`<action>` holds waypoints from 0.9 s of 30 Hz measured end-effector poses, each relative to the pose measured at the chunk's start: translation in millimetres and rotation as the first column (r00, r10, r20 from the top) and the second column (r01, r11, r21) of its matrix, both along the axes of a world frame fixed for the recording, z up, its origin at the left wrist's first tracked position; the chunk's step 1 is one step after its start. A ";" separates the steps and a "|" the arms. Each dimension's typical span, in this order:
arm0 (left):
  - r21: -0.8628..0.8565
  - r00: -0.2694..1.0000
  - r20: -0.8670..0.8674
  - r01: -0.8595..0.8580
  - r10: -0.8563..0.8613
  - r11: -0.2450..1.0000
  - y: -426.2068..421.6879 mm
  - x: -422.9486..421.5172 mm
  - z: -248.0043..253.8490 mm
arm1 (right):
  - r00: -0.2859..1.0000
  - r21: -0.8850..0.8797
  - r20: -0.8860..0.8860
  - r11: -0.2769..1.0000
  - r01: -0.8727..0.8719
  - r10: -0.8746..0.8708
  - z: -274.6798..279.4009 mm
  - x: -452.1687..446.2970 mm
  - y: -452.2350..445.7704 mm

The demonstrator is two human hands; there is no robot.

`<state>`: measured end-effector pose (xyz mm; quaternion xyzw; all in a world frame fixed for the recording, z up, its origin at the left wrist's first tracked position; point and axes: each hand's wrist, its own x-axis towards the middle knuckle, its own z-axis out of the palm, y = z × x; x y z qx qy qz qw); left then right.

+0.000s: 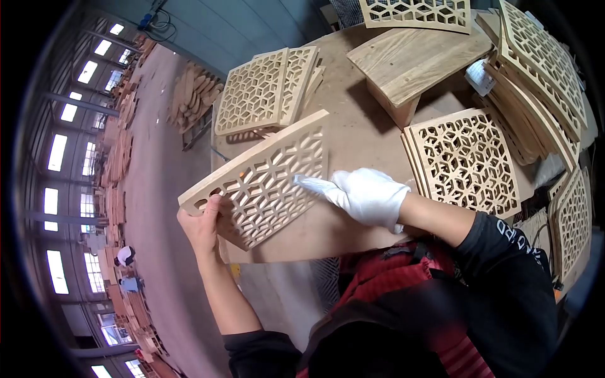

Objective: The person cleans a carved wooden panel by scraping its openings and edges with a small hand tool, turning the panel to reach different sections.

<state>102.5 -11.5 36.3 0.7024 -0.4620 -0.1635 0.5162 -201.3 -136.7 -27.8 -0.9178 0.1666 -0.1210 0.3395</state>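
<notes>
My bare left hand (200, 227) grips the lower left corner of a wooden lattice panel (277, 170), thumb on its face. The panel is tilted up above the table, with a thick solid edge along its upper side. My right hand (375, 198), in a white glove, is closed at the panel's right side. From it a slender pale stick-like piece (312, 185) with a bluish end points onto the lattice openings. Its exact kind is too blurred to tell. The fingers' undersides are hidden.
Stacked lattice panels stand on the table (343, 94) at the back left (255, 88) and at right (469, 160). A small wooden stand (419, 63) is at the back. More curved panels (542, 69) lean at far right. A person (128, 268) is far off at left.
</notes>
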 end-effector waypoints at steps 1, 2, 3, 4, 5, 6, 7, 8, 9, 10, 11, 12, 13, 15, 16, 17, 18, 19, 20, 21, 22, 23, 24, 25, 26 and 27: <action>-0.001 1.000 0.025 -0.012 0.012 1.000 -0.9 0.2 0.6 | 1.000 -0.026 0.003 1.000 -0.003 0.003 -0.2 0.6 -0.7; -0.003 0.998 0.050 -0.023 0.023 1.000 -2.1 0.3 1.3 | 1.000 -0.053 0.005 0.999 -0.006 0.006 -0.1 1.2 -0.9; -0.004 0.997 0.075 -0.035 0.035 0.999 -3.5 0.2 2.3 | 1.000 -0.056 0.013 0.998 0.011 -0.011 2.7 1.6 -0.2; -0.017 0.994 0.104 -0.030 0.031 0.999 -5.4 -1.8 3.9 | 0.999 -0.059 0.021 0.998 0.028 -0.027 7.9 1.4 1.1; -0.030 0.991 0.133 -0.024 0.028 0.999 -8.0 -5.5 6.2 | 0.999 -0.063 0.028 0.997 0.045 -0.043 12.7 1.8 2.3; -0.042 0.987 0.162 -0.018 0.025 0.999 -10.8 -9.4 9.1 | 0.997 -0.083 0.051 0.995 0.060 -0.056 16.0 3.3 2.9; -0.040 0.983 0.183 -0.022 0.029 0.999 -12.9 -14.7 13.1 | 0.995 -0.104 0.074 0.992 0.076 -0.068 19.4 5.4 3.9; -0.037 0.978 0.204 -0.026 0.033 0.999 -14.7 -21.8 17.4 | 0.992 -0.123 0.097 0.988 0.092 -0.081 22.9 7.1 4.8; -0.036 0.974 0.225 -0.030 0.037 0.999 -16.9 -28.4 20.6 | 0.992 -0.095 0.081 0.990 0.107 -0.099 28.7 8.5 4.6; -0.034 0.972 0.227 -0.047 0.054 0.998 -19.6 -34.0 22.7 | 0.991 -0.066 0.064 0.990 0.121 -0.117 35.5 10.1 2.9; -0.032 0.971 0.229 -0.065 0.071 0.997 -22.6 -39.2 24.3 | 0.990 -0.040 0.021 0.990 0.139 -0.138 39.9 14.3 1.0; -0.030 0.969 0.231 -0.084 0.088 0.996 -25.1 -43.1 25.0 | 0.987 -0.015 -0.022 0.987 0.158 -0.158 44.2 18.6 -0.8; -0.025 0.961 0.260 -0.095 0.098 0.995 -27.1 -45.4 25.0 | 0.980 0.009 -0.091 0.983 0.181 -0.179 47.7 24.8 -2.4; -0.015 0.941 0.316 -0.119 0.118 0.993 -30.6 -48.8 24.6 | 0.967 -0.010 -0.021 0.968 0.252 -0.253 44.2 29.7 -0.9; -0.025 0.941 0.314 -0.127 0.129 0.992 -32.8 -52.1 25.2 | 0.969 -0.026 -0.032 0.969 0.245 -0.246 42.7 30.6 -1.8; -0.034 0.940 0.311 -0.136 0.140 0.990 -35.0 -56.2 26.0 | 0.970 -0.040 -0.043 0.970 0.238 -0.240 44.3 31.6 -3.3; -0.044 0.939 0.308 -0.146 0.152 0.988 -36.1 -59.4 26.7 | 0.971 -0.054 -0.054 0.972 0.229 -0.232 45.7 32.4 -4.1; -0.037 0.942 0.297 -0.153 0.157 0.987 -36.4 -60.7 27.0 | 0.970 -0.063 -0.041 0.969 0.237 -0.240 46.6 32.4 -4.6; -0.031 0.945 0.285 -0.160 0.163 0.987 -37.2 -61.3 27.6 | 0.968 -0.072 -0.027 0.967 0.246 -0.248 47.7 31.7 -5.7; -0.025 0.947 0.272 -0.169 0.169 0.985 -37.6 -62.7 27.9 | 0.967 -0.082 -0.015 0.964 0.253 -0.255 48.8 31.4 -6.6; -0.009 0.947 0.267 -0.183 0.179 0.983 -37.5 -66.4 29.8 | 0.971 -0.105 -0.054 0.969 0.226 -0.232 50.4 31.7 -8.6; 0.008 0.947 0.261 -0.195 0.186 0.981 -37.9 -71.2 32.9 | 0.973 -0.126 -0.094 0.972 0.199 -0.211 52.2 31.8 -12.2; 0.023 0.947 0.257 -0.204 0.192 0.979 -39.6 -73.8 34.0 | 0.967 -0.110 -0.097 0.968 0.225 -0.236 54.5 34.3 -13.7; 0.006 0.942 0.287 -0.184 0.175 0.983 -41.8 -73.9 32.5 | 0.960 -0.094 -0.100 0.963 0.252 -0.260 56.9 36.7 -15.2; -0.010 0.935 0.317 -0.164 0.159 0.986 -43.7 -73.5 30.5 | 0.958 -0.110 -0.091 0.959 0.262 -0.272 56.3 37.5 -16.5; -0.026 0.927 0.346 -0.146 0.146 0.989 -45.5 -73.3 28.9 | 0.956 -0.127 -0.082 0.954 0.271 -0.283 54.1 38.8 -18.5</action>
